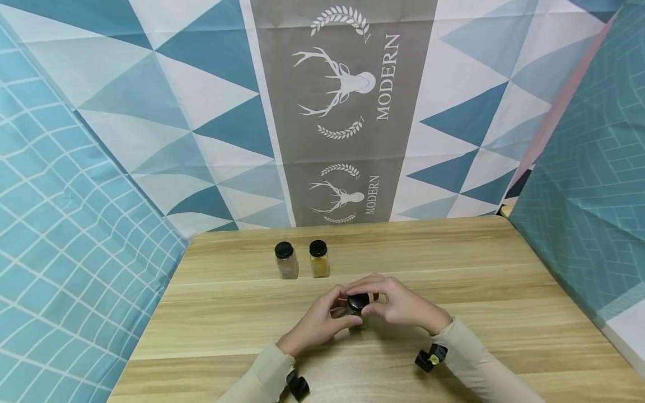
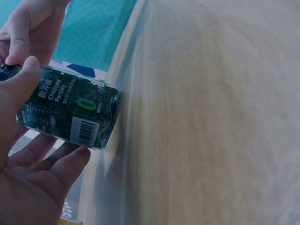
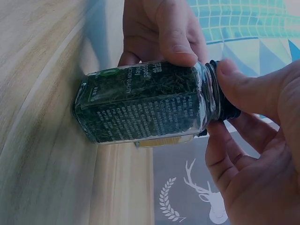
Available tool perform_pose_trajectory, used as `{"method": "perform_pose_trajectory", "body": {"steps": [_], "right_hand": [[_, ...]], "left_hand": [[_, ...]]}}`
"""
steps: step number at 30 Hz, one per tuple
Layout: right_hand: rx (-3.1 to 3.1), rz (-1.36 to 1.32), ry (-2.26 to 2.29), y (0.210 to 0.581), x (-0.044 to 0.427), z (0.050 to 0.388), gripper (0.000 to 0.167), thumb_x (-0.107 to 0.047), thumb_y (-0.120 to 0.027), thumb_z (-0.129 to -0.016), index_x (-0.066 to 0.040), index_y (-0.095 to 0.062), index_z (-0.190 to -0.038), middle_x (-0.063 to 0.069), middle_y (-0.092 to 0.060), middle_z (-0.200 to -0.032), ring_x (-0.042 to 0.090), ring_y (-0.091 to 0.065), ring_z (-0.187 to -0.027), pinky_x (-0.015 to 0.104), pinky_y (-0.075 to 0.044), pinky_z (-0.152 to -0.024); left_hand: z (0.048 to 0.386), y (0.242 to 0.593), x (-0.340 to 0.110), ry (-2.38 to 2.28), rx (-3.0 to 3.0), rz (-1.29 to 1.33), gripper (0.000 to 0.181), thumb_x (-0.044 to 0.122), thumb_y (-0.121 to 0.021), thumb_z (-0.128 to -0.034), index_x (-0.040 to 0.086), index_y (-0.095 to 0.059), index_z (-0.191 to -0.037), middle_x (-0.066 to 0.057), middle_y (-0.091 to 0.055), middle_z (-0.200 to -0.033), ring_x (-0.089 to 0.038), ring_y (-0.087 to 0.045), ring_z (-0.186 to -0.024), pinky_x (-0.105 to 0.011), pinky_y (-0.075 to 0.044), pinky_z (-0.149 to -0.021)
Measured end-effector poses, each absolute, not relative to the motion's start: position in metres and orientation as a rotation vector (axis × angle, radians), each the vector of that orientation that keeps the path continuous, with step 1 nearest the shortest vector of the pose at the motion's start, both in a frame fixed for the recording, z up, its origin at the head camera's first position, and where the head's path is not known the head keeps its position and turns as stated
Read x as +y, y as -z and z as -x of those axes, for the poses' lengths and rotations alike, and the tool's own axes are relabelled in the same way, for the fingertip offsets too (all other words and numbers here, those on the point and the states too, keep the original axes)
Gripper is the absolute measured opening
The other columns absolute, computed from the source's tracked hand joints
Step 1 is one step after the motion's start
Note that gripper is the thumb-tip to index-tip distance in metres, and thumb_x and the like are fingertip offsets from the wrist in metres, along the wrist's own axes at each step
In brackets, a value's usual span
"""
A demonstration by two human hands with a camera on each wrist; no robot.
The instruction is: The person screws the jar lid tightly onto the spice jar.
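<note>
A glass jar of chopped parsley [image 3: 140, 105], filled with dark green flakes, stands between my two hands above the wooden table. My left hand [image 1: 322, 319] holds the jar's body, thumb on one side and fingers on the other. Around the black lid [image 1: 358, 301], the thumb and fingers of my right hand [image 1: 400, 302] grip from above. In the right wrist view the lid sits at the jar's neck, and some of it is hidden by the fingers. The left wrist view shows the label and barcode on the parsley jar [image 2: 70, 105].
Two more black-capped jars stand farther back on the wooden table [image 1: 227, 313]: one with brownish contents [image 1: 288, 264], the other a yellow jar [image 1: 319, 262]. Patterned cloths [image 1: 342, 112] hang behind the table and at both sides.
</note>
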State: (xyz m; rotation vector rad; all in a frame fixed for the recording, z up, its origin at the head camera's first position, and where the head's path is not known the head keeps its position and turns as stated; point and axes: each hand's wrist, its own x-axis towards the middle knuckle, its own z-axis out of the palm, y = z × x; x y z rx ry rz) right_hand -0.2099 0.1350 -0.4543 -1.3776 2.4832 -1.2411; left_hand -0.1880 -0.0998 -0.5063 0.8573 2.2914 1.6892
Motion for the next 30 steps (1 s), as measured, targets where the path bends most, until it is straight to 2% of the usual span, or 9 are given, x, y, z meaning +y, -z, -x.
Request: {"method": "perform_pose_trajectory", "body": {"steps": [7,15,20,23,30], "right_hand": [[2.514,1.317,1.276,0.4539,0.1325,0.2088,0.047,-0.024,-0.085,-0.085,-0.015,-0.071,-0.129,-0.003,-0.071,-0.126,0.014,-0.065,-0.113,0.041,-0.062,-0.086],[2.528,1.282,1.302,0.4577,0.1345,0.2093,0.045,-0.021,-0.084,-0.086,-0.015,-0.069,-0.129,-0.002,-0.072,-0.127,0.007,-0.062,-0.097,0.028,-0.059,-0.074],[2.506,1.314,1.293,0.4583,0.1359,0.2105,0.044,-0.014,-0.080,-0.089,-0.015,-0.068,-0.132,-0.002,-0.071,-0.131,0.008,-0.064,-0.102,0.027,-0.058,-0.075],[2.500,1.312,1.298,0.4582,0.1357,0.2103,0.045,-0.016,-0.081,-0.089,-0.015,-0.068,-0.132,-0.002,-0.071,-0.131,0.010,-0.065,-0.109,0.029,-0.059,-0.080],[2.503,1.269,1.363,0.4591,0.1370,0.2081,0.049,-0.023,-0.085,-0.086,-0.012,-0.068,-0.130,0.000,-0.072,-0.127,0.012,-0.067,-0.109,0.029,-0.061,-0.081]], "left_hand": [[0.1876,0.5055,-0.1000,-1.706,2.270,-0.826,0.038,0.025,-0.077,-0.0942,0.018,-0.057,-0.125,-0.003,-0.065,-0.130,-0.020,-0.066,-0.124,-0.025,-0.054,-0.106],[0.1880,0.5054,-0.1003,-1.701,2.271,-0.840,0.039,0.025,-0.077,-0.0939,0.018,-0.056,-0.126,-0.003,-0.066,-0.130,-0.021,-0.066,-0.124,-0.025,-0.055,-0.105],[0.1883,0.5058,-0.1008,-1.702,2.273,-0.845,0.037,0.025,-0.078,-0.0930,0.017,-0.056,-0.121,-0.004,-0.066,-0.130,-0.021,-0.067,-0.122,-0.025,-0.057,-0.102],[0.1882,0.5054,-0.1009,-1.702,2.269,-0.845,0.038,0.024,-0.078,-0.0925,0.016,-0.056,-0.122,-0.003,-0.066,-0.130,-0.020,-0.067,-0.122,-0.026,-0.057,-0.103],[0.1889,0.5056,-0.1001,-1.685,2.267,-0.852,0.041,0.025,-0.077,-0.0935,0.018,-0.055,-0.128,-0.001,-0.063,-0.134,-0.018,-0.066,-0.124,-0.025,-0.055,-0.106]]}}
